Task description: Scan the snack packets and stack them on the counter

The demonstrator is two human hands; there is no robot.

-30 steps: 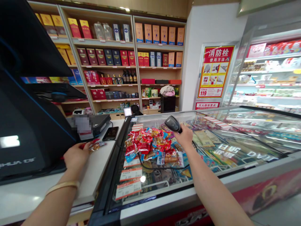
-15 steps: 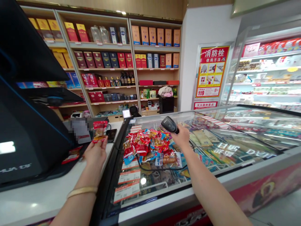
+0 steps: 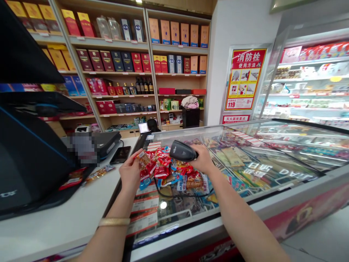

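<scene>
A black handheld scanner (image 3: 181, 150) is gripped by my right hand (image 3: 202, 158), its head turned left above a heap of red and blue snack packets (image 3: 163, 169) on the freezer's glass top. At the heap's left edge, my left hand (image 3: 131, 171) pinches a small red packet with brown contents (image 3: 144, 160), close in front of the scanner's head. The scanner's black cable (image 3: 177, 197) loops over the glass below the heap. On the white counter lie a brown-and-gold packet (image 3: 98, 174) and a red packet (image 3: 73, 178).
A black checkout machine (image 3: 27, 156) fills the left side. A dark phone (image 3: 120, 155) lies on the white counter (image 3: 89, 214). The glass-topped freezer (image 3: 229, 222) reaches to the right. Boxed bottles stand on shelves (image 3: 114, 74) behind, and part of a person's dark head (image 3: 153, 125) shows there.
My left hand has moved right from the counter to the heap, holding a packet. A brown-and-gold packet now shows on the counter. The scanner has moved left and lower, its head turned left.
</scene>
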